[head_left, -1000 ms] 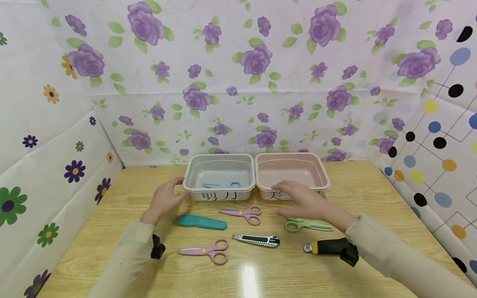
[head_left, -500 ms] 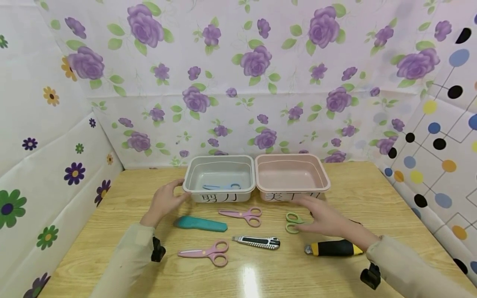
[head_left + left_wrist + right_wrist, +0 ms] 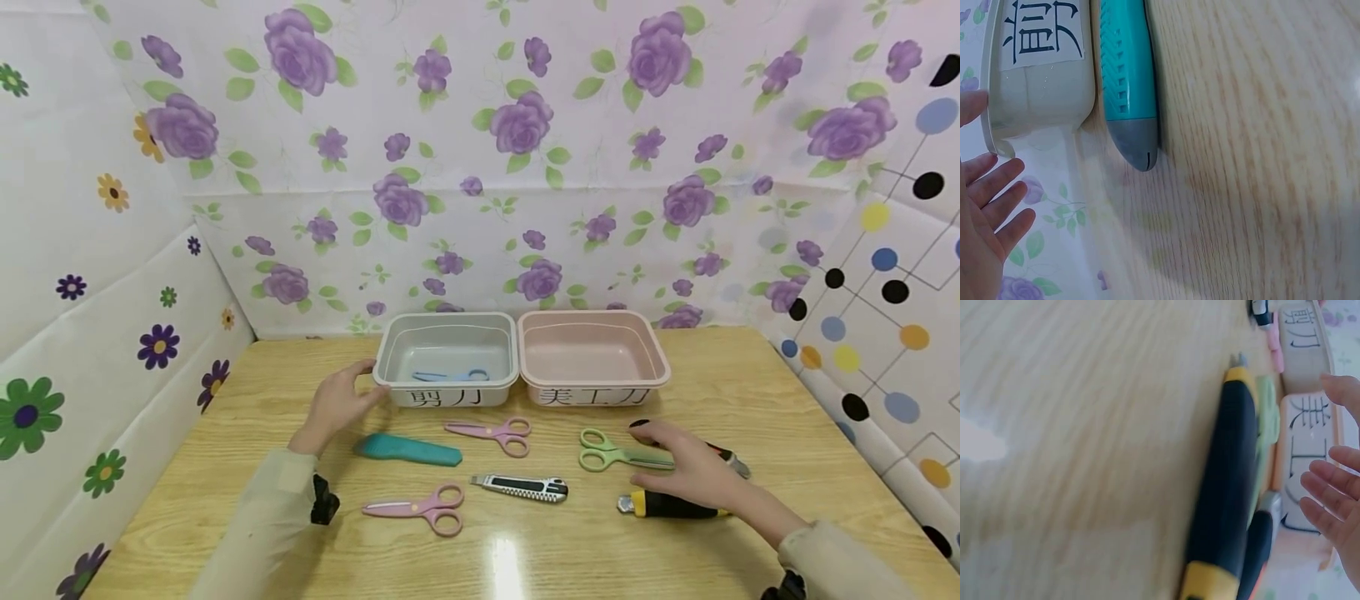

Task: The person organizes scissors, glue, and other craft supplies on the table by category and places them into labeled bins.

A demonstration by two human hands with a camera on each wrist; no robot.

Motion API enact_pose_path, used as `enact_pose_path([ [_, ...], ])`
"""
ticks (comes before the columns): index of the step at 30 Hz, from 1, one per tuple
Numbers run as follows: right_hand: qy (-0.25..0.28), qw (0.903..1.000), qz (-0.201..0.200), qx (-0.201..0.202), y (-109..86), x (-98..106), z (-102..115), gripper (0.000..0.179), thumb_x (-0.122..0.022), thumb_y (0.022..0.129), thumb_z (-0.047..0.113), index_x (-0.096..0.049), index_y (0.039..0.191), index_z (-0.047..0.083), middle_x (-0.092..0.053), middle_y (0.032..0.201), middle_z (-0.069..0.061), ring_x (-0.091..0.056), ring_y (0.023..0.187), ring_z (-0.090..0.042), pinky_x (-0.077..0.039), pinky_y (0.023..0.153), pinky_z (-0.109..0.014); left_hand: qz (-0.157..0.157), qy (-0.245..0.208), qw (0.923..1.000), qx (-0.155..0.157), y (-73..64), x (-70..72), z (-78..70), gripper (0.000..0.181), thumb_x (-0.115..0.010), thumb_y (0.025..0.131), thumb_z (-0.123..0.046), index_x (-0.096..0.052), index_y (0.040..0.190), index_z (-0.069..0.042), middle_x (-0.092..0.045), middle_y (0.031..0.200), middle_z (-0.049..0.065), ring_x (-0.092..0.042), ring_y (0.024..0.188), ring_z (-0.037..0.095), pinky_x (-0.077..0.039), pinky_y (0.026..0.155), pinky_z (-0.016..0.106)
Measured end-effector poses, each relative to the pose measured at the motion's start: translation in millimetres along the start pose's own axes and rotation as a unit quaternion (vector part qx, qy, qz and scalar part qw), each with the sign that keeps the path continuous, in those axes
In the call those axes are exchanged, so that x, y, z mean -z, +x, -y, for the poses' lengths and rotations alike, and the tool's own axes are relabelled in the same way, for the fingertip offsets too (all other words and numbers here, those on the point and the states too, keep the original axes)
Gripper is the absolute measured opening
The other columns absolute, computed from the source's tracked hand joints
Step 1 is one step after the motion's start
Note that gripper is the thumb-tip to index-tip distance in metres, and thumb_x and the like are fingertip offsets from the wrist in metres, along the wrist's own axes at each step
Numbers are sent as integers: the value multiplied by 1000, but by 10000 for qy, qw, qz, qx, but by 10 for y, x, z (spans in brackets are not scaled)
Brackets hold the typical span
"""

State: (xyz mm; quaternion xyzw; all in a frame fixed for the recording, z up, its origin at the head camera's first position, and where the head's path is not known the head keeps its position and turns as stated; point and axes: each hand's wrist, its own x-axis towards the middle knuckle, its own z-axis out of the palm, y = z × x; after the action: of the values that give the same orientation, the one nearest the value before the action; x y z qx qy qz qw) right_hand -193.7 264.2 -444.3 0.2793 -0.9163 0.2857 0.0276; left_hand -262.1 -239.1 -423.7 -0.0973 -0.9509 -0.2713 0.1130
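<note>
My left hand [image 3: 337, 407] is at the left end of the grey bin [image 3: 495, 395], with thumb and index finger at its rim and the other fingers extended, as the left wrist view shows. Inside that bin lie blue scissors [image 3: 452, 376]. My right hand [image 3: 697, 467] hovers with spread fingers over green scissors [image 3: 600, 455], partly covering them. Behind it a dark box cutter with red trim [image 3: 738, 465] is mostly hidden. A black and yellow box cutter [image 3: 666, 505] lies just below this hand; the right wrist view shows the palm holding nothing.
The pink bin [image 3: 600, 385] stands against the grey one. Nearer on the table [image 3: 300, 558] lie a teal box cutter [image 3: 412, 450], a silver and black box cutter [image 3: 521, 487], and two pink scissors [image 3: 489, 432]. Flowered cloth [image 3: 465, 167] rises behind the bins.
My right hand has moved right and nearer, from in front of the pink bin to over the green scissors and dark box cutter. The left hand has stayed at the grey bin.
</note>
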Motion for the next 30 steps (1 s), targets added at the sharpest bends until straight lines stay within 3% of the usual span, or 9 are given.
enact_pose_path([
  [7, -90, 9997, -193, -143, -126, -2, -151, 58, -75, 72, 36, -56, 120, 9, -59, 115, -7, -60, 97, -23, -50, 78, -41, 94, -14, 9999, 109, -7, 1, -24, 57, -63, 83, -35, -50, 127, -2, -58, 119, 19, -51, 109, 41, -38, 90, 58],
  [15, -307, 9989, -359, -76, -179, -24, -257, 52, -74, 73, 38, -60, 111, 5, -62, 101, -4, -61, 89, -22, -51, 72, -37, 111, 31, 9999, 88, -1, -6, -12, 58, -61, 84, -38, -49, 128, -3, -58, 118, 19, -52, 107, 41, -39, 88, 57],
  [24, -22, 9999, -113, -34, -55, -139, -367, 40, -72, 77, 26, -61, 111, 8, -62, 103, 0, -60, 92, -18, -50, 76, -34, 70, 41, 9999, 73, -10, -14, 8, 58, -61, 84, -39, -49, 128, -3, -58, 117, 18, -53, 106, 41, -40, 87, 57],
  [30, -148, 9997, 73, -183, -30, -195, -392, 36, -71, 79, 25, -61, 111, 12, -60, 103, 4, -59, 93, -15, -50, 76, -32, 5, 11, 10000, 17, 0, -31, 13, 56, -61, 84, -36, -50, 128, -3, -59, 116, 19, -54, 103, 41, -41, 85, 56],
])
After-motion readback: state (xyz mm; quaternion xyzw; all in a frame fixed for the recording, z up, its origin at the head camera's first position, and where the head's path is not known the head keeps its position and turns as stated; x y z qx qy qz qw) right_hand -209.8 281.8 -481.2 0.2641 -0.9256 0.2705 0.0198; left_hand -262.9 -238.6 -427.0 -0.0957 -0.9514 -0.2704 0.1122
